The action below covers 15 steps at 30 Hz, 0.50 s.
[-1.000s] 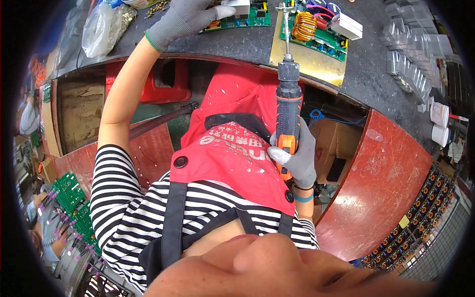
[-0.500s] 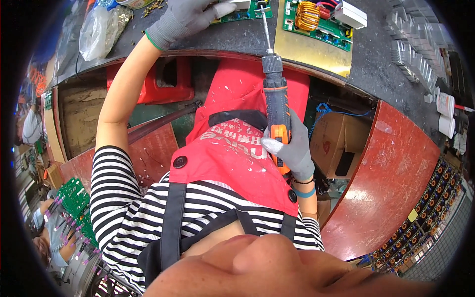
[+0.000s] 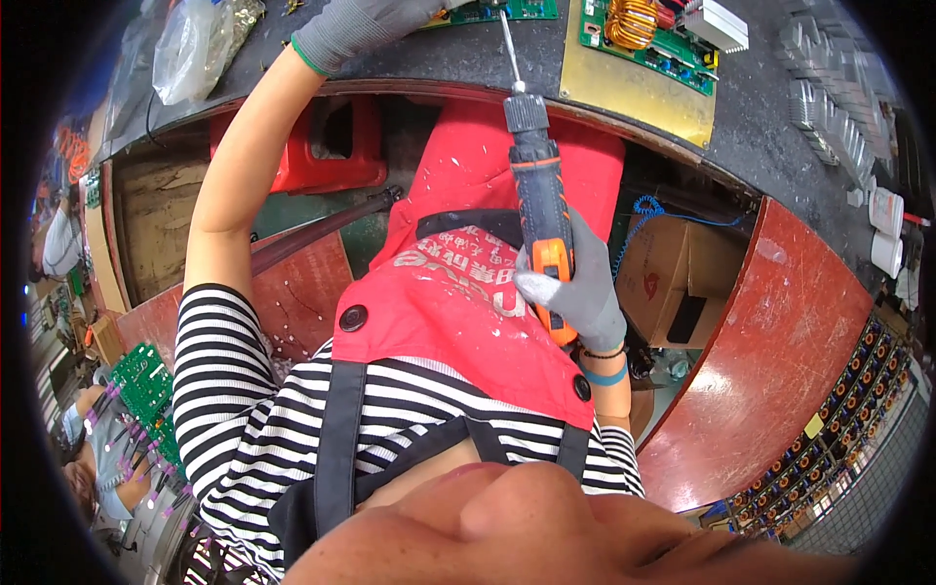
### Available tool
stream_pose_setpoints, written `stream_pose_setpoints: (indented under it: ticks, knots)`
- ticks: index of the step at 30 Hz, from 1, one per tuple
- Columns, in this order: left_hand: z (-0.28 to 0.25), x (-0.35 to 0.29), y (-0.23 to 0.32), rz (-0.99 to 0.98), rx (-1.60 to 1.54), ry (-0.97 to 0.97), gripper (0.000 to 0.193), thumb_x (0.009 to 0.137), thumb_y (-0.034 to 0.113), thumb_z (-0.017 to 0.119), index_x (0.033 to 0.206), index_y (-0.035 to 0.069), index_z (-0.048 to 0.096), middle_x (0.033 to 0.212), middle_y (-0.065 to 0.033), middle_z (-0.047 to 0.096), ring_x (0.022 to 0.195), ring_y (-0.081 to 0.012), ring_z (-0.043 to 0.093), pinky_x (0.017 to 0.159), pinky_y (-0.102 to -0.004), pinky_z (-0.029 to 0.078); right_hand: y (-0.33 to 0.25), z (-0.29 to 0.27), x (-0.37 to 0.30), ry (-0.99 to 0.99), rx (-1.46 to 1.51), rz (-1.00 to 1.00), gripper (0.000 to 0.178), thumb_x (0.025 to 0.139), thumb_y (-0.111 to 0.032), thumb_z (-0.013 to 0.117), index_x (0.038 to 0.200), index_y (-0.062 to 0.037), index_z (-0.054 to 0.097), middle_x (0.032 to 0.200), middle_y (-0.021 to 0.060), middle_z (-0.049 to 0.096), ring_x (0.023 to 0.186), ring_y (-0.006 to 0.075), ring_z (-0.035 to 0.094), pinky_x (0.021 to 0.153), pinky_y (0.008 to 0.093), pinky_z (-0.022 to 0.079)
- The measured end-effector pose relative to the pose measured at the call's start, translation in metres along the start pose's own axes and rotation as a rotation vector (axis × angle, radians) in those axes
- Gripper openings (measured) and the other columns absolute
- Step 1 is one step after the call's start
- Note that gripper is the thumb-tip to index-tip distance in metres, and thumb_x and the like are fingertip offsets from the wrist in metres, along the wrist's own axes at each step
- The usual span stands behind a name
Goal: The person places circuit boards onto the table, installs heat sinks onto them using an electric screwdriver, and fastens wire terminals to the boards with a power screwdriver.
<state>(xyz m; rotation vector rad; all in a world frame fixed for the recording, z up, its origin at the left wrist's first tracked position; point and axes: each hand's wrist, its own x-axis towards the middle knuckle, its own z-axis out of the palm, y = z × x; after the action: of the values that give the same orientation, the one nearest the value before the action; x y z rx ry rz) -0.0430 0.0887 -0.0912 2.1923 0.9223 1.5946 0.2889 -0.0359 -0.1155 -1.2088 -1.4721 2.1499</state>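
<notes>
My right hand (image 3: 588, 292), in a grey glove, is wrapped round the orange and black grip of a cordless screwdriver (image 3: 536, 180). Its long bit points away from me, and the tip meets a green circuit board (image 3: 531, 10) at the top edge of the view. My left hand (image 3: 366, 31), also gloved in grey, reaches over the bench to the left end of that board; its fingers are mostly cut off by the picture's edge. To the right lies another green circuit board (image 3: 651, 64) with a copper coil and a pale heat sink, on a brass-coloured plate (image 3: 636, 100).
A clear plastic bag (image 3: 195, 54) lies on the dark bench (image 3: 419, 63) at the left. Rows of metal heat sinks (image 3: 829, 107) stand at the right. Below the bench are a red stool (image 3: 336, 171), a cardboard box (image 3: 673, 278) and a red board (image 3: 770, 361). Another person (image 3: 112, 444) is at lower left.
The bench and boards have shifted up in the view, hiding more of my left hand. The screwdriver leans slightly further left at its tip; my right hand keeps its grip.
</notes>
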Motion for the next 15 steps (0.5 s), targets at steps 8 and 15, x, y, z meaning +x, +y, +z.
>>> stream_pose_setpoints:
  ticks: [8, 15]
  knots:
    - [-0.007, -0.004, -0.009, 0.195, 0.205, -0.031, 0.030, 0.081, 0.021, 0.076, 0.105, 0.004, 0.070, 0.087, -0.0128, 0.063, 0.083, -0.0328, 0.062, 0.069, -0.0414, 0.049, 0.006, 0.004, -0.004, 0.000, 0.030, 0.020, 0.063, 0.070, -0.018, 0.086, 0.121, 0.0007, 0.054, 0.084, 0.0043, 0.061, 0.072, 0.0105, 0.058, 0.066, 0.0283, 0.051]
    - [-0.006, 0.000, -0.014, 0.312, 0.278, -0.046, 0.031, 0.083, 0.023, 0.073, 0.109, 0.006, 0.070, 0.089, -0.0114, 0.064, 0.085, -0.0314, 0.063, 0.071, -0.0408, 0.050, 0.003, 0.005, -0.001, 0.008, 0.031, 0.004, 0.060, 0.071, -0.020, 0.086, 0.118, -0.0004, 0.055, 0.089, 0.0053, 0.062, 0.075, 0.0113, 0.058, 0.068, 0.0287, 0.051]
